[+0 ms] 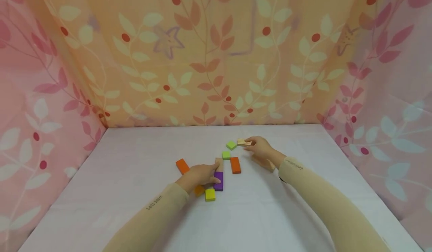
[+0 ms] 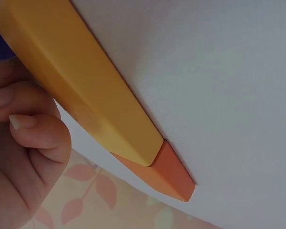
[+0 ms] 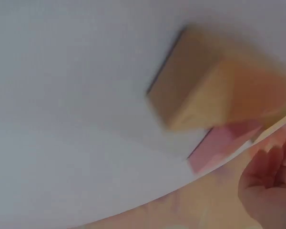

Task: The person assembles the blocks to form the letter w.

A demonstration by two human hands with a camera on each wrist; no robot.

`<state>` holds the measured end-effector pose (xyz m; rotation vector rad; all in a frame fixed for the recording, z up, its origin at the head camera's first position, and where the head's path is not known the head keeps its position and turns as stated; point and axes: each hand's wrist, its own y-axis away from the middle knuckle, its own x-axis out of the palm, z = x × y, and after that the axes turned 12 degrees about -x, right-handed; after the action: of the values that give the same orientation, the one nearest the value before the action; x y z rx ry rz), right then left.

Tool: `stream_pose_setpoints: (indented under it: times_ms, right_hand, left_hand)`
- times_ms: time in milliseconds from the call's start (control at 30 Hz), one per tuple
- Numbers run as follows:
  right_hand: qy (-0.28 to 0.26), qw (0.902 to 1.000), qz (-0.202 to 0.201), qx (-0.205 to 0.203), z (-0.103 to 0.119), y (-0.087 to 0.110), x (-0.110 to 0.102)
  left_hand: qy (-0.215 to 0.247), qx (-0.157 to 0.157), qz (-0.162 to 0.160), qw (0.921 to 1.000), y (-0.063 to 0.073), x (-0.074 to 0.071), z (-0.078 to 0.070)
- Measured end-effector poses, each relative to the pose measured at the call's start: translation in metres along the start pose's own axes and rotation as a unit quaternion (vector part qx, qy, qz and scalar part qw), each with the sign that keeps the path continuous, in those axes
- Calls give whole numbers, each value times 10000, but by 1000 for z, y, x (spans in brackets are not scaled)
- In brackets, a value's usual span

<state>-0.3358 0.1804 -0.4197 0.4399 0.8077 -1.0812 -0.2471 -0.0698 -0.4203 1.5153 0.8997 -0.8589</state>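
My left hand (image 1: 201, 175) reaches over the table from the left. Its thumb lies on a purple block (image 1: 219, 186) and its index fingertip meets the plain wooden block (image 1: 220, 162) lined up behind it. In the left wrist view its other fingers (image 2: 28, 100) curl beside a long orange-yellow block (image 2: 90, 86), with an orange block (image 2: 174, 174) beyond. At the far side my right hand (image 1: 261, 147) pinches the right end of a pale wooden block (image 1: 241, 142). Under the right wrist lies another wooden block (image 1: 270, 166), blurred in the right wrist view.
Two light green blocks (image 1: 231, 145) lie between the hands, near an orange-red block (image 1: 235, 165). A yellow block (image 1: 210, 195) sits in front of the purple one. Behind the left hand is an orange block (image 1: 182, 165). Patterned cloth (image 1: 209, 75) walls the white table (image 1: 141, 147).
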Motion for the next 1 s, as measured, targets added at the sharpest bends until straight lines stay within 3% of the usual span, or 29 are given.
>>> stream_pose_setpoints:
  times_ms: [100,233,400,533,867,1000]
  right_hand:
    - [419,9990,-152,66,-10,-4,-7]
    - [700,9967,37,414,-21,-7,-11]
    - [728,9932,459,789,-29,-11,-10]
    - [636,9917,481,1004,-33,-12,-8]
    - [521,9932,-450,940,-33,-14,-4]
    - [-365,9927,-1014,537,-24,-11,-9]
  left_hand:
    - [58,-1,45,10000,0,0,-2]
    - [112,6,77,9999,0,0,-4]
    - [83,25,50,9999,0,2,-4]
    - [34,69,-9,10000,1,2,-3]
    - [41,25,-34,10000,0,1,-3]
    - [47,-16,2,10000,-1,1,0]
